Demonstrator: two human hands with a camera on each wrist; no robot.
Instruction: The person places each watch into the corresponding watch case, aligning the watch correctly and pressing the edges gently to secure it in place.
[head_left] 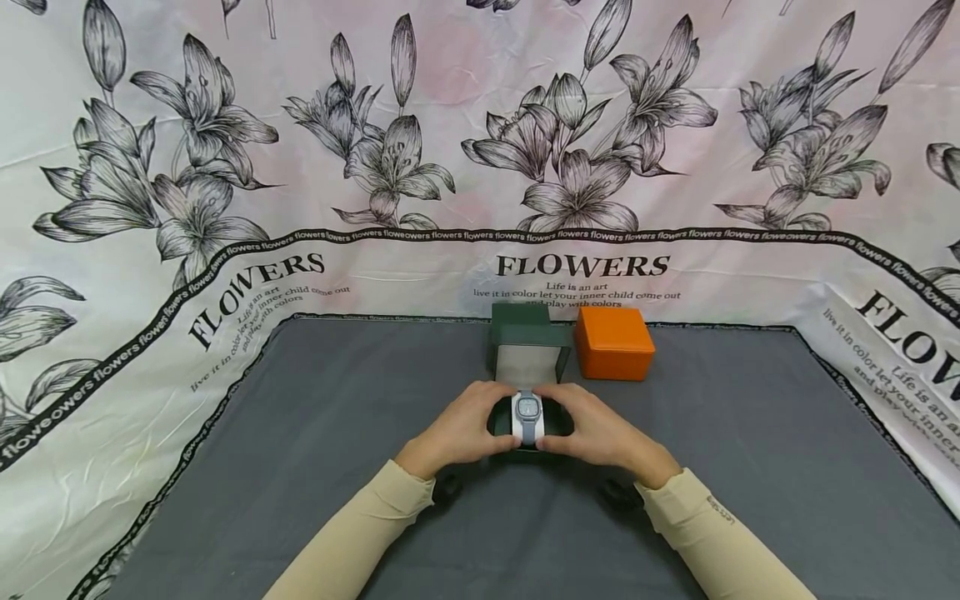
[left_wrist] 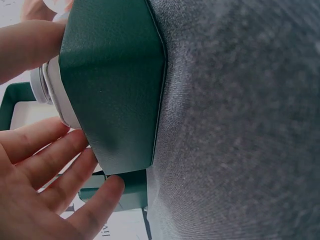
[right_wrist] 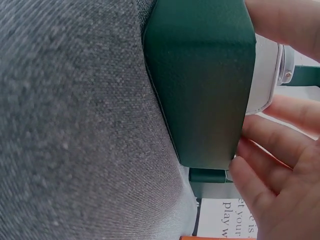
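Note:
A wristwatch (head_left: 528,407) with a light blue-grey strap and squarish face is wrapped round a white cushion (right_wrist: 263,80). The cushion sits in the base of a green box (left_wrist: 115,90), partly raised above its rim, and the lid (head_left: 521,317) stands up behind. My left hand (head_left: 467,425) holds the cushion's left side between thumb and forefinger. Opposite it, my right hand (head_left: 598,427) holds the right side the same way. In both wrist views the other fingers spread along the box's edge. The cushion's underside is hidden inside the box.
An orange box (head_left: 615,343), closed, stands just right of the green lid. Grey cloth (head_left: 337,417) covers the table, with a flower-printed cloth (head_left: 420,275) rising behind it. Dark devices (head_left: 447,490) are worn under the wrists.

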